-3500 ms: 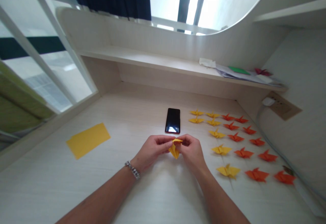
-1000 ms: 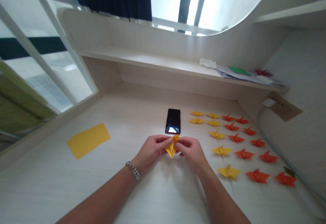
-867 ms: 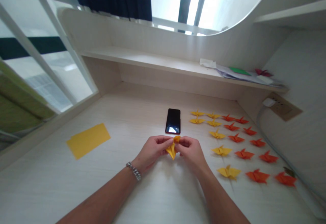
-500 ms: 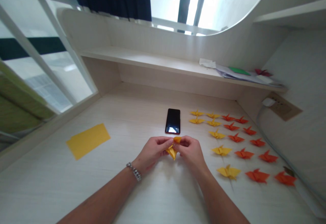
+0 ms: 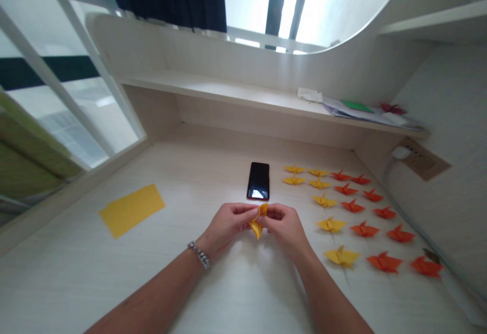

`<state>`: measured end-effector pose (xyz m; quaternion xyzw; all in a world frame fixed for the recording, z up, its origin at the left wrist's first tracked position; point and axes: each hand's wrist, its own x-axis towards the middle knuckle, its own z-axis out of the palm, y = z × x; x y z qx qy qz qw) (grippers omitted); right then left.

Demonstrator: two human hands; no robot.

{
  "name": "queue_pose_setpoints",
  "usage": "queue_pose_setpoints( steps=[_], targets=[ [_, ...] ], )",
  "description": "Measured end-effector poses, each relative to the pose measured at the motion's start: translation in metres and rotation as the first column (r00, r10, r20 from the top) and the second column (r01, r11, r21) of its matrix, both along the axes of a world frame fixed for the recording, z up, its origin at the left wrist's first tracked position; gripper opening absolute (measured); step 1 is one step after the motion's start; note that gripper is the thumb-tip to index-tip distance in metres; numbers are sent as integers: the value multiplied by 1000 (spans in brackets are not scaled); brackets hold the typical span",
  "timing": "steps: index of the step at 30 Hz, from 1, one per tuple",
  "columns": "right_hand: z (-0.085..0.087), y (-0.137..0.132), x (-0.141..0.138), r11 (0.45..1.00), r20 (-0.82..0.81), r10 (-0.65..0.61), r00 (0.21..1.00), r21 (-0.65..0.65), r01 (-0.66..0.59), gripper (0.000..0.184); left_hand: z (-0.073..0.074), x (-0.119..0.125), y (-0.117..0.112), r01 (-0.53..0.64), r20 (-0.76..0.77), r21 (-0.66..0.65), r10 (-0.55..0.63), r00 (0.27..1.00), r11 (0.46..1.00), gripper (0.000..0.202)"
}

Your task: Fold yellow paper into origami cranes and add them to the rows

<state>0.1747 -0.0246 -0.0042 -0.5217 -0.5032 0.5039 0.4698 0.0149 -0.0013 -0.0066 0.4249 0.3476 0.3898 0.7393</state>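
Observation:
A partly folded piece of yellow origami paper [image 5: 257, 228] is pinched between my two hands, just in front of a black phone [image 5: 258, 180]. My left hand [image 5: 229, 224] grips its left side with thumb and fingers; a silver chain bracelet [image 5: 199, 255] circles that wrist. My right hand [image 5: 284, 227] holds the paper's right side, thumb against the fold. Fingertips cover part of the paper, so its exact shape is not fully visible. To the right, several yellow paper cranes [image 5: 330, 224] and several orange paper cranes [image 5: 364, 229] stand in rows.
Yellow paper sheets [image 5: 132, 211] lie flat on the desk [image 5: 160, 298] at left. Papers [image 5: 365, 112] rest on the shelf [image 5: 228, 89] along the back. A cable runs down from the wall socket [image 5: 422, 157] along the right edge.
The top flap of the yellow paper has turned and now looks narrower and more upright between my fingers. Both hands keep nearly the same place.

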Motion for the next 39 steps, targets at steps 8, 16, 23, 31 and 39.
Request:
queue_pose_setpoints(
  steps=[8, 16, 23, 31, 39],
  targets=[
    [-5, 3, 1, 995, -12, -68, 998, -78, 66, 26, -2, 0, 1, -11, -44, 39, 12, 999, 999, 40],
    [-9, 4, -1, 997, -75, -63, 995, -57, 59, 28, -3, 1, 0, -22, -70, 58, 26, 997, 998, 40],
    [-5, 3, 1, 996, -28, -77, 997, -46, 76, 26, 0, 3, -2, -30, -11, 46, 30, 999, 998, 41],
    [-3, 3, 1, 997, 43, -69, 997, -17, 70, 30, 3, 3, -4, -25, -73, 89, 31, 997, 996, 40],
    [5, 0, 3, 999, 144, 6, 990, 51, -14, 27, -3, 0, 1, -52, -82, 59, 56, 995, 997, 30]
  ],
)
